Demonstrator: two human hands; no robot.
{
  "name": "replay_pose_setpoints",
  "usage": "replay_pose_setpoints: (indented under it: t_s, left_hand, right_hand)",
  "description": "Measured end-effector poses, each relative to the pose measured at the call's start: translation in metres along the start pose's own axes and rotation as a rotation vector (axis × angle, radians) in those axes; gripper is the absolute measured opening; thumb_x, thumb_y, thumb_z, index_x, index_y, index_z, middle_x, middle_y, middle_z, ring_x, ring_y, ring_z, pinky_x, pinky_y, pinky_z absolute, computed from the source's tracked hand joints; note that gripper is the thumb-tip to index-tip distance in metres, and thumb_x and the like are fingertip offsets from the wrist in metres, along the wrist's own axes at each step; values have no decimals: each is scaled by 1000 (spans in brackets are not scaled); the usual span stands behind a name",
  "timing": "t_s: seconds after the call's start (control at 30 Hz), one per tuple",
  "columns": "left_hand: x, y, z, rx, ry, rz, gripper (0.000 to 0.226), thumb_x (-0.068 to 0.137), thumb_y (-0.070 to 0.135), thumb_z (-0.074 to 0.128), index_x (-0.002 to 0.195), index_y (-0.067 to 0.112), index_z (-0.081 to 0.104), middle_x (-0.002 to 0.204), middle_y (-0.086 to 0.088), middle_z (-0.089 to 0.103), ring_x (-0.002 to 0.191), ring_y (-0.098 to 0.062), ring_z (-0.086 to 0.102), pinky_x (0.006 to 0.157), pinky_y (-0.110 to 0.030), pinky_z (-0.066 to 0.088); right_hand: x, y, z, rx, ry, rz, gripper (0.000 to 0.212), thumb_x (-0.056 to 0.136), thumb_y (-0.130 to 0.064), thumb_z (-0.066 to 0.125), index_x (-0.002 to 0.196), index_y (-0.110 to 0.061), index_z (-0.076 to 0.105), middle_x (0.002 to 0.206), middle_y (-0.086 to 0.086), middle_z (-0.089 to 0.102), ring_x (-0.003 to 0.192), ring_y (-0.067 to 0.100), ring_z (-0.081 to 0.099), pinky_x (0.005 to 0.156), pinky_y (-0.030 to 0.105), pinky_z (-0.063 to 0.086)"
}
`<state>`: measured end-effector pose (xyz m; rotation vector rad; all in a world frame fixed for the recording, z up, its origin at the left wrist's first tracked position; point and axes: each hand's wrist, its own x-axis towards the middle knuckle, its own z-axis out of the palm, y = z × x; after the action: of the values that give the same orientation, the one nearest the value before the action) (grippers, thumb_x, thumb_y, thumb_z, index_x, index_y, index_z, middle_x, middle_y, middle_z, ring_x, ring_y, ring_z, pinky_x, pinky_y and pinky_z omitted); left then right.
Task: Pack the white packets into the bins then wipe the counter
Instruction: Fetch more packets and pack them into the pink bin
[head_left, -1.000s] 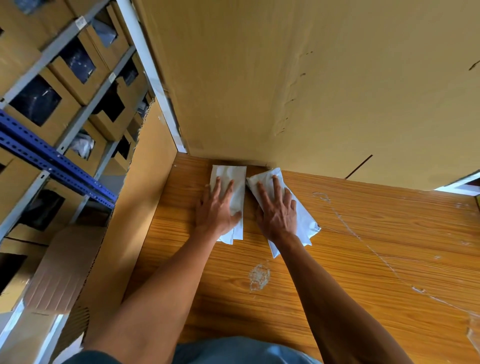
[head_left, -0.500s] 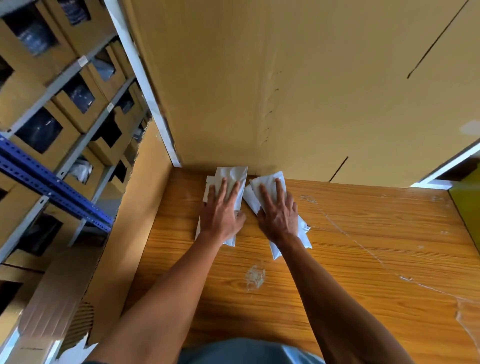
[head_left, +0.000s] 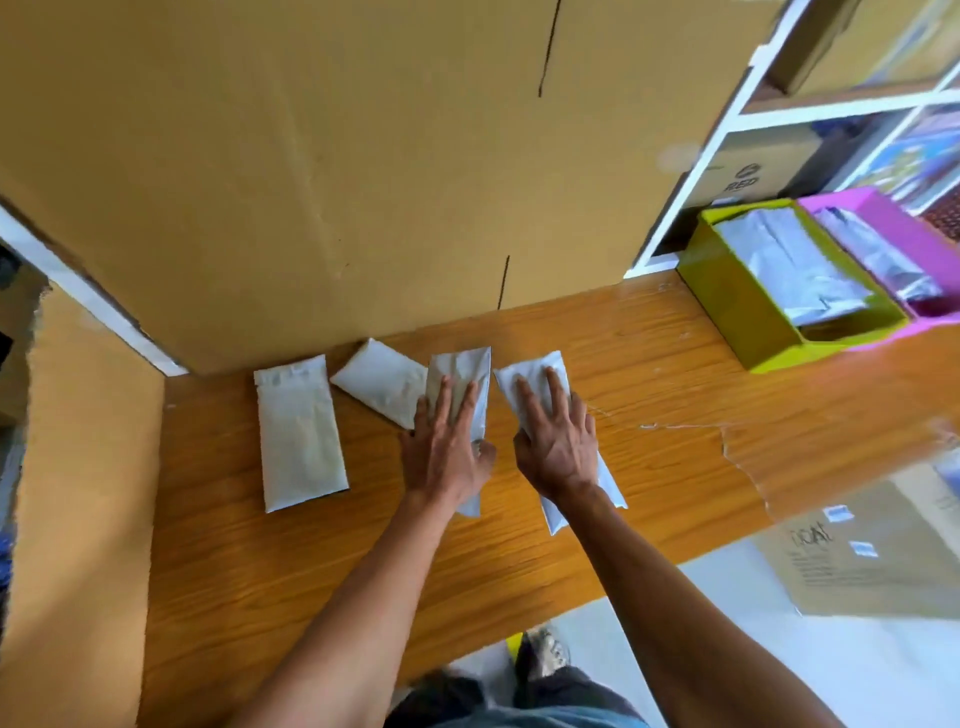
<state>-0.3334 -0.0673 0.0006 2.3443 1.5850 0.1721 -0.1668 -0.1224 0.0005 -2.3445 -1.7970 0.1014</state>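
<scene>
Head view shows our left hand (head_left: 447, 452) pressing flat, fingers straight, on one white packet (head_left: 462, 379), and our right hand (head_left: 558, 441) flat in the same way on a second packet (head_left: 530, 376). Both lie on the desk (head_left: 649, 374) near the cardboard wall (head_left: 363, 182), long axes running away from us, the right one leaning slightly left at its far end.

The green bin (head_left: 737, 306) and pink bin (head_left: 883, 208), each already holding packets, sit far to the right, so we judge the right hand nearer and the carry a rightward one.

Two more packets wait left of our hands: a tilted one (head_left: 376, 387) touching the left-hand packet and an upright one (head_left: 298, 431) beyond it.

Half a second ago neither these nor the bins were in view; our head has swung right, while our hands keep pressing.
</scene>
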Motion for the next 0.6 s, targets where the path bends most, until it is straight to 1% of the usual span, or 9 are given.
replay_pose_setpoints:
  t_s: [0.13,0.2,0.27,0.47,0.6]
  left_hand:
    - [-14,51,23,9,-42,90,96,95,61,58,166,47,-6,177,7,-9,160,-36,17,114,-59,39]
    - [-28,80,31,14,-54,139,96,94,59,57,166,46,-5,178,7,-6,160,-36,19,114,-57,40]
    - [-40,109,39,18,-67,182,96,91,58,56,167,46,-2,178,6,-1,158,-35,23,111,-56,41]
    - [-69,190,68,72,-92,328,97,90,62,56,167,44,1,178,6,0,155,-34,28,107,-53,46]
    - [-88,258,97,94,-178,434,98,92,61,60,167,44,-1,178,9,-7,157,-34,25,112,-58,43]
  right_hand:
    - [-38,55,-10,-4,37,111,79,92,-33,55,166,-34,24,174,12,16,135,46,42,102,55,46]
    - [-58,80,-15,14,52,175,78,91,-34,52,165,-33,27,173,12,18,135,47,43,102,57,47]
    - [-76,104,-21,43,88,229,77,89,-34,50,163,-32,31,171,13,23,135,48,44,102,58,48]
    - [-137,179,-41,72,161,363,78,88,-34,58,162,-29,34,168,17,27,132,49,45,102,60,48]
    - [-197,241,-51,82,195,501,75,89,-39,45,162,-29,32,168,18,26,132,50,45,103,59,47]
